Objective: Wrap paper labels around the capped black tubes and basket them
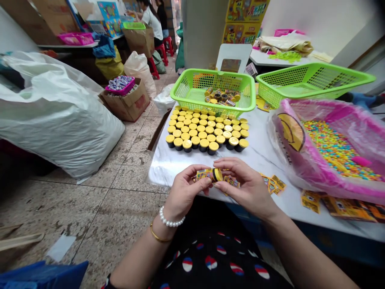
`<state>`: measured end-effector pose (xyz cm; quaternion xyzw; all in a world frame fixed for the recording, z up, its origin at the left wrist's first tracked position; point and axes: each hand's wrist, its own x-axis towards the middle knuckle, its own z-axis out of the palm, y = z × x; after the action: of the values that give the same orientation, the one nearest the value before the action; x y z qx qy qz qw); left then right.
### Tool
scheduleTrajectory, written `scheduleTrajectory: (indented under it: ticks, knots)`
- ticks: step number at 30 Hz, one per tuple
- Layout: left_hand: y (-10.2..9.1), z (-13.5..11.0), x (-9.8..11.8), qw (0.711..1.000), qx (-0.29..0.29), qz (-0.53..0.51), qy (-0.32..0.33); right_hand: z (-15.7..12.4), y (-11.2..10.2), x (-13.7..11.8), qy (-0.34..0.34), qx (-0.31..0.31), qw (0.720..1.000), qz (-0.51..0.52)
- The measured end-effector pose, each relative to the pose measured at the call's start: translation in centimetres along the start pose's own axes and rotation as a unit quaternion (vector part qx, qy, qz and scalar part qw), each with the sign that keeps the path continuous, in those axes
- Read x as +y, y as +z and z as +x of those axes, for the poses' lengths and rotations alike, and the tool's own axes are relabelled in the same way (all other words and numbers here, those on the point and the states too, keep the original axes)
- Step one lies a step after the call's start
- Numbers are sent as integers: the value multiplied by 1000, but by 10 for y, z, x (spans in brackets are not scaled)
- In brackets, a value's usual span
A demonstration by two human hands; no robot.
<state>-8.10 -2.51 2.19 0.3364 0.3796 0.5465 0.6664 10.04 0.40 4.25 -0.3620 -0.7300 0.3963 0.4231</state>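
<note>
far left, a big white woven sack (51, 116) slumps on the speckled tile floor (120, 208). behind it, a cardboard box (126, 104) carries a pink tray (120, 86) of purple-wrapped sweets, and a co-worker (152, 24) sits well back at a bench. centre, the left hand (183, 192), with a pearl bracelet (171, 218) and gold bangle (161, 237) at the wrist, is mostly closed, thumb and fingers pinching a small black tub (217, 174) and a yellow printed strip (204, 175) around it. the right hand (246, 186) is also partly closed, fingertips on the same tub from the other side. the tub is held on its side just above the near edge of the white marble-look table (168, 168). beyond the hands stand tight rows of yellow-capped tubs (207, 128), with a green plastic basket (213, 90) of loose tubs behind them. to the right are loose yellow labels (273, 184), a second green basket (313, 82) and a pink plastic-lined tray (288, 116) of coloured candy beads (337, 150).

risks: a fingertip-only grip could let the strip slip or tear. a knocked row could topple tubs, and a bumped tray could spill beads. labels near the edge could slide to the floor.
</note>
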Motion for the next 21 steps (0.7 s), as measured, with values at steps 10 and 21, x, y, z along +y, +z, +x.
scheduleTrajectory:
  ticks: [10,21]
  knots:
    - [-4,-7,7,933,-24,300,196,-10,-1,-7,83,9,996,25]
    - [2,-10,16,952,-55,245,175,-19,10,1,25,58,998,18]
